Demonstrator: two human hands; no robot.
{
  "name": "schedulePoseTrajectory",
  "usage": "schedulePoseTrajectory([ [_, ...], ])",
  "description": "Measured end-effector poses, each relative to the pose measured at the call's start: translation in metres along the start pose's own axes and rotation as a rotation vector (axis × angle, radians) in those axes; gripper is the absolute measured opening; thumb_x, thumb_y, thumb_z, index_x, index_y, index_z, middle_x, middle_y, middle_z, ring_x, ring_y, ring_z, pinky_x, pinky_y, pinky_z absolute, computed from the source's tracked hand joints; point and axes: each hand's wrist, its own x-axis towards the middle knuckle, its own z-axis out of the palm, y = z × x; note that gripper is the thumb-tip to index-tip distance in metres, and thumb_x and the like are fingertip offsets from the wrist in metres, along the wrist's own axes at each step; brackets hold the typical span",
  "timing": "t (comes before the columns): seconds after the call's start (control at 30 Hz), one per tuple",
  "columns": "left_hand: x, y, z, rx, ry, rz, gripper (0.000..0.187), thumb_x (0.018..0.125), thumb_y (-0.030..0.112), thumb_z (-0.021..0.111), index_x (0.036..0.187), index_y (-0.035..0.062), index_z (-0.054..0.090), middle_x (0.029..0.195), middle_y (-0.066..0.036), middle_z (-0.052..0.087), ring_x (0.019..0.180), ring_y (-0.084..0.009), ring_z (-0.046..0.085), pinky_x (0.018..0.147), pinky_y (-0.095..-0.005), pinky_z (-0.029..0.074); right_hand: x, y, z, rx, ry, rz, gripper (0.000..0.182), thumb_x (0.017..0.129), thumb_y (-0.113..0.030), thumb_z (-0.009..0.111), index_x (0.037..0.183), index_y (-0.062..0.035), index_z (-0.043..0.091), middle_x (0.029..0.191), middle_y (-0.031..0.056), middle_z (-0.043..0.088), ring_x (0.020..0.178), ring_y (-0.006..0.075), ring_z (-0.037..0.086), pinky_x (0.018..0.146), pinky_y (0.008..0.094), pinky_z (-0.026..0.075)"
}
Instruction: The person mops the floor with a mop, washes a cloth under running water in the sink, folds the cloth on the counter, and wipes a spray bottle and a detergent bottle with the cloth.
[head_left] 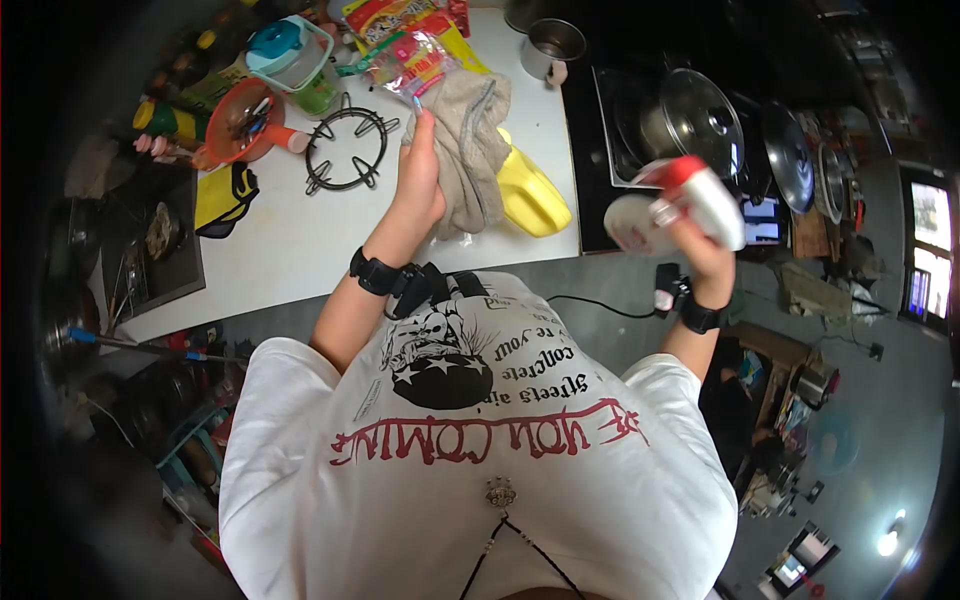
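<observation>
A crumpled grey-brown cloth (465, 145) hangs from my left hand (422, 180), whose thumb presses along its edge above the white counter. Behind the cloth a yellow bottle (532, 195) lies on the counter. My right hand (700, 248) is closed around a white container with a red top (712, 205), over the front edge of the black stove. Motion blurs this container and a round whitish shape beside it. A black stove grate ring (347, 148) rests on the counter left of my left hand.
On the black stove (595, 130) is a pot with a glass lid (700, 120). A metal cup (553, 45) stands at the back. An orange basket (240, 120), a lidded jug (300, 75), snack bags (410, 60) and a yellow-black cloth (225, 200) are at the left and back.
</observation>
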Motion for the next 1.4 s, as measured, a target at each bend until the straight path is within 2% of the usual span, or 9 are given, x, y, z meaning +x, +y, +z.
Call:
schedulePoseTrajectory([
  [0.1,0.01,-0.003,0.003,0.025,-0.027,-0.001,0.048,0.092,0.037,0.034,0.118,-0.0023,0.04,0.111,-0.016,0.052,0.096,-0.0252,0.056,0.082,-0.0386,0.048,-0.01,-0.009,0.04,0.154,-0.299,0.179,0.033,0.066,0.0,0.058,0.099,-0.0006,0.058,0.084,0.0068,0.063,0.065,0.0109,0.056,0.062,0.0234,0.046],
  [0.2,0.011,-0.003,0.004,0.03,-0.038,-0.011,0.047,0.092,0.037,0.034,0.119,-0.0019,0.039,0.112,-0.015,0.052,0.097,-0.0256,0.055,0.083,-0.0387,0.047,-0.03,0.014,0.074,0.333,-0.24,0.21,0.036,0.066,0.003,0.055,0.103,-0.001,0.057,0.09,0.0076,0.063,0.068,0.0094,0.056,0.063,0.0231,0.047],
  [0.27,0.008,-0.001,0.003,0.012,-0.008,-0.033,0.047,0.092,0.036,0.033,0.119,-0.0013,0.038,0.113,-0.015,0.051,0.1,-0.0257,0.054,0.085,-0.0392,0.046,-0.036,0.019,0.084,0.557,-0.126,0.519,0.039,0.066,0.002,0.056,0.105,-0.0015,0.055,0.09,0.0061,0.062,0.07,0.0075,0.055,0.063,0.0227,0.046],
  [0.5,-0.019,0.009,0.0,0.021,0.013,-0.073,0.047,0.092,0.037,0.033,0.12,-0.0007,0.038,0.116,-0.015,0.049,0.104,-0.0248,0.051,0.09,-0.0388,0.042,-0.041,0.044,0.087,0.41,0.068,0.458,0.034,0.065,0.0,0.057,0.099,-0.0018,0.057,0.07,0.0008,0.056,0.059,0.0056,0.051,0.059,0.0207,0.044],
  [0.67,-0.022,0.014,-0.014,0.12,0.031,0.023,0.047,0.092,0.037,0.034,0.12,0.0,0.038,0.117,-0.014,0.048,0.105,-0.0235,0.05,0.09,-0.0378,0.042,-0.013,0.006,0.093,0.23,0.094,0.329,0.032,0.066,0.0,0.055,0.098,-0.0008,0.057,0.08,0.0031,0.059,0.071,0.0067,0.056,0.063,0.0205,0.044],
  [0.77,-0.018,0.017,-0.026,0.079,0.059,0.097,0.046,0.092,0.037,0.035,0.121,0.0007,0.039,0.117,-0.013,0.048,0.105,-0.0232,0.05,0.089,-0.037,0.042,-0.001,-0.007,0.099,0.263,0.021,0.397,0.031,0.069,-0.001,0.056,0.1,-0.0003,0.057,0.085,0.0029,0.06,0.076,0.0075,0.056,0.066,0.0206,0.043],
  [0.93,-0.022,0.027,-0.042,0.073,0.107,0.172,0.046,0.092,0.036,0.035,0.121,0.0006,0.038,0.118,-0.013,0.047,0.105,-0.0234,0.05,0.088,-0.0369,0.042,0.018,-0.014,0.114,0.459,0.039,0.602,0.033,0.075,-0.009,0.061,0.106,-0.0024,0.055,0.079,-0.0007,0.058,0.061,0.0059,0.052,0.053,0.0201,0.043],
  [1.17,-0.034,0.038,-0.065,0.053,0.195,0.193,0.047,0.092,0.036,0.036,0.122,0.0005,0.037,0.119,-0.013,0.047,0.106,-0.0248,0.049,0.09,-0.0381,0.041,0.033,-0.019,0.126,0.318,0.012,0.633,0.035,0.077,-0.01,0.06,0.111,-0.0016,0.053,0.077,0.0002,0.056,0.052,0.006,0.048,0.046,0.0207,0.041],
  [1.4,-0.044,0.04,-0.079,0.037,0.262,0.164,0.047,0.092,0.038,0.033,0.123,0.0033,0.039,0.122,-0.011,0.046,0.11,-0.0255,0.046,0.094,-0.0399,0.036,0.03,-0.016,0.131,0.363,0.089,0.578,0.026,0.075,-0.009,0.06,0.099,0.0005,0.056,0.071,0.0012,0.055,0.051,0.0052,0.05,0.044,0.0208,0.043],
])
